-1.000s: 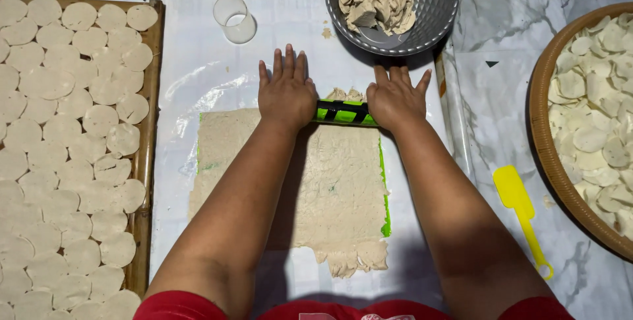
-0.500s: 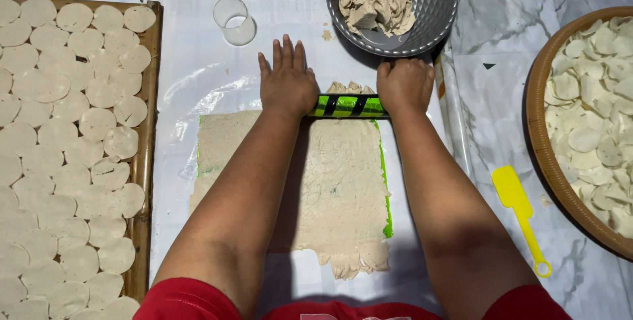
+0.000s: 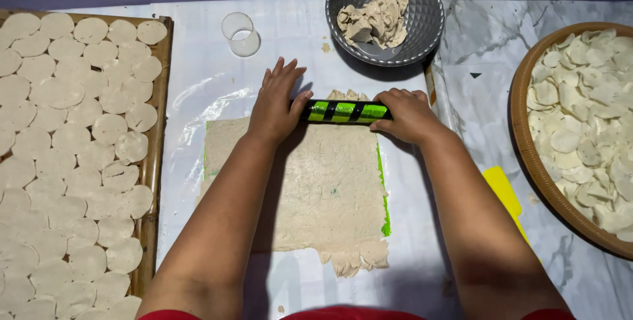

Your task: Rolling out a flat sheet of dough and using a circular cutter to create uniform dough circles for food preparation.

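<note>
My left hand [image 3: 275, 103] lies flat, fingers [image 3: 283, 72] spread, on one end of a green-and-black striped rolling pin [image 3: 345, 111]; my right hand [image 3: 407, 115] curls loosely over the other end. The cylindrical pin rests across the far edge of a thin, rough, rectangular dough sheet [image 3: 316, 188] on the plastic-covered surface [image 3: 217, 56]. Beyond sit a grey metal bowl [image 3: 422, 23] of ragged dough scraps, a clear cup [image 3: 240, 33], and trays of pale round discs [image 3: 66, 128].

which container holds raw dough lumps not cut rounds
The grey metal bowl at top centre: it holds ragged dough scraps, while the wooden tray and round wooden basket hold cut discs.
</note>
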